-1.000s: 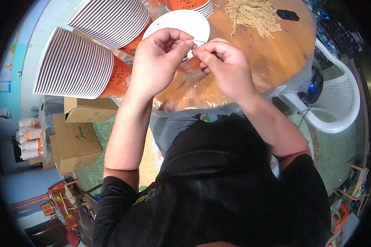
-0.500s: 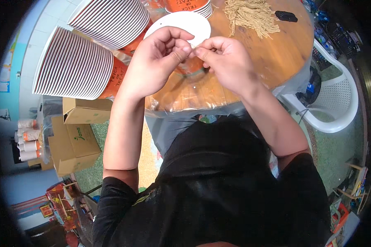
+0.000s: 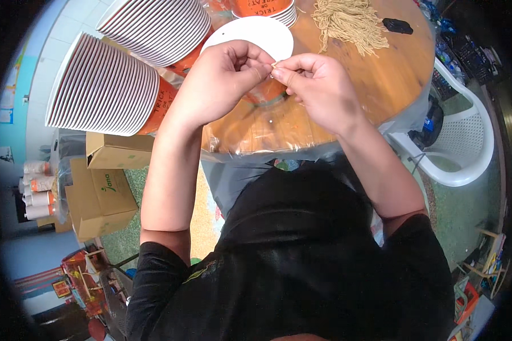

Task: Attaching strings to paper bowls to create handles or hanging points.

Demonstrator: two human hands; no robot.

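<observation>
My left hand [image 3: 224,79] and my right hand [image 3: 321,88] meet over the round table. Their fingertips pinch a short bit of tan string [image 3: 275,65], mostly hidden by the fingers. Just behind and below them stands an orange paper bucket with a white round face [image 3: 261,35] turned up; a small dark spot shows on it. My left hand overlaps part of that face. Farther right on the table lies a loose bundle of tan strings [image 3: 350,24], with a small black object [image 3: 397,26] beside it.
Two long stacks of orange buckets with white rims, one nearer [image 3: 105,85] and one farther [image 3: 156,28], lean at the left. Another bucket stack [image 3: 264,8] is at the back. An open cardboard box [image 3: 99,199] stands below left, a white plastic chair [image 3: 466,131] at right.
Both hands have shifted very slightly right. My left fingers have curled in closer to the right fingertips, and the tan string shows more clearly between them.
</observation>
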